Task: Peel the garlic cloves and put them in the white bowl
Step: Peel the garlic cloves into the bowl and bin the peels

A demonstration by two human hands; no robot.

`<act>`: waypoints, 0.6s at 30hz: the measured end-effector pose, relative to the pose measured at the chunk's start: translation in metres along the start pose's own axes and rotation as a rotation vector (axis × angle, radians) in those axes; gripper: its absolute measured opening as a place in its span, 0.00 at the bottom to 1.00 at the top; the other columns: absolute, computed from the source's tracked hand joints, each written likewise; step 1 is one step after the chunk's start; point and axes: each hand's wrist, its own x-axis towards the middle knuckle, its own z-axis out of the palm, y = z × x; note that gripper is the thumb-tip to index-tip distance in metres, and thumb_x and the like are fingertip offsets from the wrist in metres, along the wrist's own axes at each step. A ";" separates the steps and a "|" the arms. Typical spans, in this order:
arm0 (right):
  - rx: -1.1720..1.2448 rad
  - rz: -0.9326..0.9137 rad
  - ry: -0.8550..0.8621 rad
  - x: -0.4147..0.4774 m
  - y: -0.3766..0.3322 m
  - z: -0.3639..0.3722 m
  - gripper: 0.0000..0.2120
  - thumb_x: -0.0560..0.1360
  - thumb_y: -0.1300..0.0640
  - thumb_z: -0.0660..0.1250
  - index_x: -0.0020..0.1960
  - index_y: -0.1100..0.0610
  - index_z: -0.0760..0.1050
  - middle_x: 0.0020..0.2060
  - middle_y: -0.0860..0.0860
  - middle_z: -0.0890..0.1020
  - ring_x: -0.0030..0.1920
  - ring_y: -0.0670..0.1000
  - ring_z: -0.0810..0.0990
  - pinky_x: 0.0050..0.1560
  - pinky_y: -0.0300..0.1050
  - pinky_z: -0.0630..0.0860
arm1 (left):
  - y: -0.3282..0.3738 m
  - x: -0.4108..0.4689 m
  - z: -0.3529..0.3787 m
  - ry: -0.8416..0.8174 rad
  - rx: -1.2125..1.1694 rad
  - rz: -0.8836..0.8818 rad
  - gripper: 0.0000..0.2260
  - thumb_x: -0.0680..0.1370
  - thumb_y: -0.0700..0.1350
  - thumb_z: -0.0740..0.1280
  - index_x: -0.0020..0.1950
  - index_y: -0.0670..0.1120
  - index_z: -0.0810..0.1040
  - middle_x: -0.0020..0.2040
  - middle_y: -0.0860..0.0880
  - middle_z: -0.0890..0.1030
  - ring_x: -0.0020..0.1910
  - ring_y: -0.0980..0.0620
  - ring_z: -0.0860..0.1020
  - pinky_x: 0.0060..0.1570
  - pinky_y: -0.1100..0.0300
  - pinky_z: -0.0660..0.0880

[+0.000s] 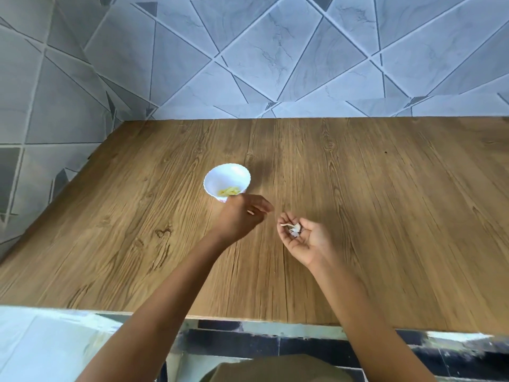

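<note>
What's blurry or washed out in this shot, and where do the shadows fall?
Head view: the left hand beside the white bowl is smeared by motion, while the right hand cupping garlic pieces is sharper. Head view: a soft shadow lies on the table right of the bowl. Head view: the lower-left corner is washed out to white.

Under both grips, the brown wood-grain desk (pixel 385 216) looks matt and finely grained. Just beyond the left grip (pixel 239 216), the small white scalloped bowl (pixel 217 176) is smooth and glossy. The white garlic pieces (pixel 294 230) in the right grip (pixel 305 238) look dry and papery.
</note>
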 end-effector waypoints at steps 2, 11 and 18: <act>-0.003 -0.012 0.007 -0.005 0.003 -0.005 0.15 0.81 0.60 0.53 0.51 0.68 0.75 0.43 0.61 0.80 0.46 0.56 0.79 0.47 0.48 0.76 | -0.010 -0.010 -0.006 0.040 0.001 -0.041 0.08 0.72 0.32 0.69 0.47 0.42 0.83 0.42 0.52 0.82 0.37 0.60 0.78 0.42 0.75 0.73; 0.034 -0.062 0.031 -0.025 0.021 -0.029 0.15 0.81 0.61 0.53 0.50 0.69 0.75 0.42 0.61 0.80 0.45 0.56 0.80 0.48 0.47 0.77 | -0.039 -0.060 0.013 -0.070 0.384 -0.086 0.11 0.75 0.35 0.63 0.53 0.43 0.82 0.48 0.46 0.83 0.45 0.48 0.81 0.46 0.55 0.77; 0.037 -0.096 0.058 -0.041 0.028 -0.041 0.14 0.80 0.62 0.54 0.51 0.69 0.76 0.43 0.61 0.81 0.47 0.56 0.80 0.48 0.48 0.77 | -0.022 -0.072 0.042 -0.158 0.459 0.031 0.14 0.79 0.35 0.60 0.61 0.45 0.79 0.57 0.47 0.78 0.52 0.50 0.79 0.52 0.60 0.75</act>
